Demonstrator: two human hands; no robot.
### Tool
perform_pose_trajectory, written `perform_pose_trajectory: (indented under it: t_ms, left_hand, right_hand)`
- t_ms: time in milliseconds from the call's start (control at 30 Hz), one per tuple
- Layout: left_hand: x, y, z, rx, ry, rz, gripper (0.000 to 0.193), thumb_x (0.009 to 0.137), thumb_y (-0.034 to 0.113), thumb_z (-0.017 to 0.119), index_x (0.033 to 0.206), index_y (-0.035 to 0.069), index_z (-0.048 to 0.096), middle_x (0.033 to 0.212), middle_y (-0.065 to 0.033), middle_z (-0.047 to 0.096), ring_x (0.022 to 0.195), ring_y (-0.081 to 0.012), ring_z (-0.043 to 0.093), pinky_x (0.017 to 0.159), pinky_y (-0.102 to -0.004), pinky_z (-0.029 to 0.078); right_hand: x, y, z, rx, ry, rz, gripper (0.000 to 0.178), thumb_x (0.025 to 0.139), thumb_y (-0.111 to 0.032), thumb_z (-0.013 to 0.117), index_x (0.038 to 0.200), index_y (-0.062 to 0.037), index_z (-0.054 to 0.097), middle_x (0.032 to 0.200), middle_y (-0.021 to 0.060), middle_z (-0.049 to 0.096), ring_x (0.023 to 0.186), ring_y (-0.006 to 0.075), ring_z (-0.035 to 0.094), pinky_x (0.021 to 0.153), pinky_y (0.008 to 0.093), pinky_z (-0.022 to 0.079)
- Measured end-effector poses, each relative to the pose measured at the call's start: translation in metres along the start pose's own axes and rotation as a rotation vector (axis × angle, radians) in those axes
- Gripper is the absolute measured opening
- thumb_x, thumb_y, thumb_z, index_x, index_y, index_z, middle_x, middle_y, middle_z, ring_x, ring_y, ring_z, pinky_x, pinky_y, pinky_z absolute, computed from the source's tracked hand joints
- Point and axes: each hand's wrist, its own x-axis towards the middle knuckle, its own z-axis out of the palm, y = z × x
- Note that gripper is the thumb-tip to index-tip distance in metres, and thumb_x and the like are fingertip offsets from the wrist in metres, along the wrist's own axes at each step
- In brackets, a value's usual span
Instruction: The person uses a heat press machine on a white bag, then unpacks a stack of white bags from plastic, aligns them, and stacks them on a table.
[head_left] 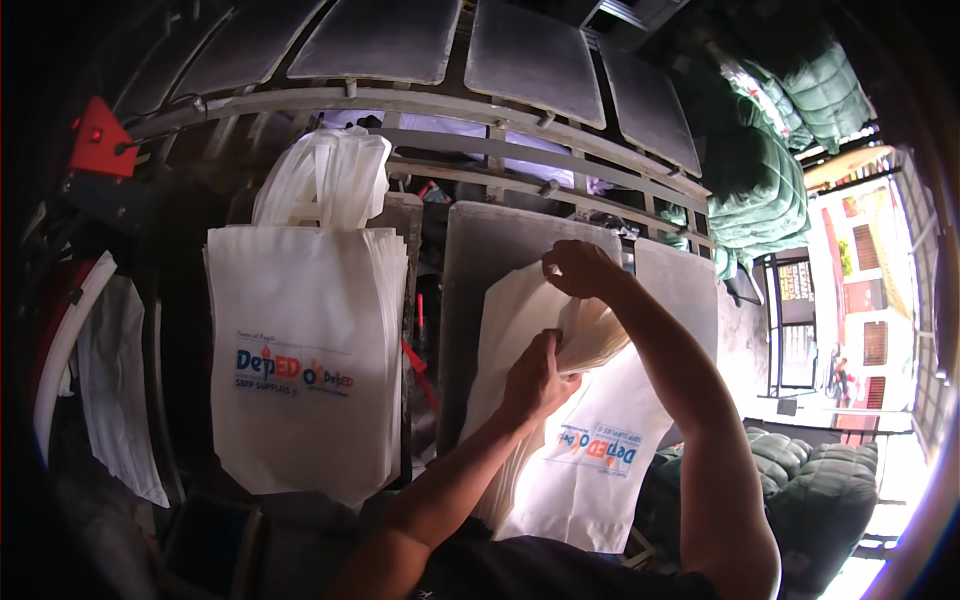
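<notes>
In front of me a stack of white cloth tote bags (590, 500) lies partly against my body, its printed design upside down. The bags' upper part is bent over, so many layered edges show. My left hand (542, 382) is closed on the layers at the middle of the stack, thumb pointing up. At the stack's far end my right hand (582, 270) is closed on the upper edge, fingers curled down over it. Left of these, a second neat pile of printed white tote bags (305, 400) lies with its handles (325, 180) spread toward the far side.
Flat grey boards (535, 60) line a metal rail frame (420, 105) beyond the bags. Another grey board (470, 240) lies under my stack. A red triangular part (102, 138) stands at far left. Green wrapped bundles (755, 185) pile up at right, with more (800, 490) near my right elbow.
</notes>
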Motion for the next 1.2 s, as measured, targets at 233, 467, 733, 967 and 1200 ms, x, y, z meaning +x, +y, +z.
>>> perform_pose_trajectory:
  t_ms: [233,467,733,967,1200]
  left_hand:
    - [0.004,0.004,-0.011,-0.129,0.056,-0.103,0.085,0.072,0.017,0.086,0.143,-0.002,0.044,0.107,-0.0235,0.064,0.099,-0.0398,0.067,0.086,-0.0450,0.056]
    - [0.001,0.004,-0.005,-0.031,-0.018,-0.101,0.058,0.070,0.015,0.087,0.118,0.000,0.057,0.113,-0.0201,0.055,0.099,-0.0382,0.064,0.085,-0.0448,0.056]
    - [0.002,0.007,-0.019,-0.048,0.062,-0.143,0.054,0.070,0.020,0.087,0.110,-0.001,0.059,0.133,-0.0230,0.050,0.109,-0.0407,0.064,0.085,-0.0445,0.058]
    - [0.012,0.005,-0.021,-0.052,-0.067,-0.164,0.053,0.071,0.025,0.087,0.107,0.001,0.058,0.099,-0.0204,0.067,0.094,-0.0377,0.069,0.083,-0.0442,0.056]
    - [0.008,0.008,-0.016,-0.008,-0.071,-0.144,0.050,0.072,0.023,0.086,0.103,0.001,0.054,0.094,-0.0206,0.067,0.089,-0.0379,0.069,0.080,-0.0443,0.055]
  right_hand:
    - [-0.027,-0.010,-0.047,0.212,-0.439,0.174,0.024,0.087,-0.033,0.068,0.086,-0.0103,0.074,0.094,0.0123,0.074,0.094,0.0295,0.071,0.087,0.0407,0.055]
    - [-0.006,0.002,-0.006,0.081,-0.170,0.200,0.037,0.089,-0.026,0.068,0.125,-0.0192,0.064,0.101,0.0151,0.074,0.100,0.0319,0.071,0.089,0.0436,0.056]
    - [-0.006,-0.004,-0.030,0.124,-0.352,0.026,0.019,0.077,-0.027,0.072,0.090,-0.0123,0.070,0.095,0.0096,0.074,0.095,0.0298,0.070,0.084,0.0408,0.056]
    - [-0.005,-0.008,-0.032,0.389,-0.457,0.281,0.030,0.079,-0.024,0.069,0.107,-0.0155,0.074,0.095,0.0123,0.075,0.089,0.0290,0.072,0.081,0.0394,0.058]
    - [0.026,-0.014,0.012,-0.061,-0.358,0.057,0.031,0.077,-0.015,0.068,0.108,-0.0189,0.075,0.098,0.0129,0.074,0.095,0.0308,0.072,0.084,0.0440,0.058]
